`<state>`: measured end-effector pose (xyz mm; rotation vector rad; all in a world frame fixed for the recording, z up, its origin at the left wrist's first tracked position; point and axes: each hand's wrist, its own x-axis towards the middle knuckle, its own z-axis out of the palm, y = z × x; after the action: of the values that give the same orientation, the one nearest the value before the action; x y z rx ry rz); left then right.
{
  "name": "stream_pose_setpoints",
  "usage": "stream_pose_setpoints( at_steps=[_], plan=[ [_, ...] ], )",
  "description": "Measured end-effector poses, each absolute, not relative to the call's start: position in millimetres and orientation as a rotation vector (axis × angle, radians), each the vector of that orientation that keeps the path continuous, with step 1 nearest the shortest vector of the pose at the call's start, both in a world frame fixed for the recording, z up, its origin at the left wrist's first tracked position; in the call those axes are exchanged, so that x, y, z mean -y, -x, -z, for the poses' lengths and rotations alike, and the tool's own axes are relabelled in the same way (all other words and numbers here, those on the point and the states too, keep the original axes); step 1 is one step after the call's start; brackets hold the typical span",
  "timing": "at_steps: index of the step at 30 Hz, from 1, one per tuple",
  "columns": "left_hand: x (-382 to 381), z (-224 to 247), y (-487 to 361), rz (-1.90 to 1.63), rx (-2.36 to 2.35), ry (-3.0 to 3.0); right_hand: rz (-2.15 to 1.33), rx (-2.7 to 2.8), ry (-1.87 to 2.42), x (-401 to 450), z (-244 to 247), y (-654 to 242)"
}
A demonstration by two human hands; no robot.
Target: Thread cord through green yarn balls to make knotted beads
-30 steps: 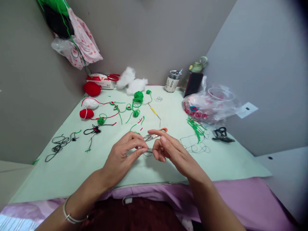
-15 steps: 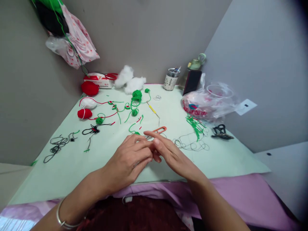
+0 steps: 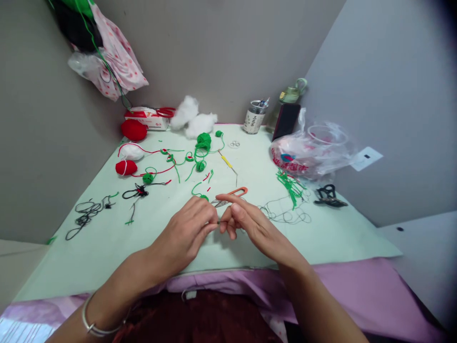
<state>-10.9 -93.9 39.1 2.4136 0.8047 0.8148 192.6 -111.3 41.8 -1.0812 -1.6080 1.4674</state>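
Note:
In front of me, my left hand (image 3: 193,228) is closed, its thumb and forefinger pinching a short, thin cord (image 3: 220,222) with a green bit on it. My right hand (image 3: 250,224) has its lower fingers curled at the cord's other end, while its forefinger reaches out straight to the left. Most of the cord is hidden by the fingers. Just beyond the hands lie snips with an orange handle (image 3: 241,191), and a small green crocheted piece (image 3: 203,197) is partly covered by my left hand. Farther off is a yellow-handled crochet hook (image 3: 226,162).
Green yarn (image 3: 203,143), red yarn balls (image 3: 134,129) and white stuffing (image 3: 200,126) lie at the back. Black cords (image 3: 85,214) are on the left. To the right are green yarn scraps (image 3: 291,186), a plastic bag (image 3: 307,152), a black hair claw (image 3: 329,196) and a phone (image 3: 286,121).
My left hand has drawn back leftward from the right, opening a gap where the thin cord shows. The right hand's curled fingers are now more visible.

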Motion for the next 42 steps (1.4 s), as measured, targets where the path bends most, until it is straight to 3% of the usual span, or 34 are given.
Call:
stream_pose_setpoints(
  at_steps=[19, 30, 42],
  plan=[
    [102.4, -41.0, 8.8, -1.069, -1.001, -1.9, -1.464, 1.586, 1.07, 114.1, -46.2, -184.2],
    [101.5, -34.9, 2.4, -1.132, -1.139, -1.528, -1.753, 1.247, 0.829, 106.1, -29.7, -189.8],
    [109.8, -10.3, -6.2, -0.9, -0.866, -1.14, -1.236, 1.222, 0.975, 113.4, -34.4, -171.3]
  ],
)
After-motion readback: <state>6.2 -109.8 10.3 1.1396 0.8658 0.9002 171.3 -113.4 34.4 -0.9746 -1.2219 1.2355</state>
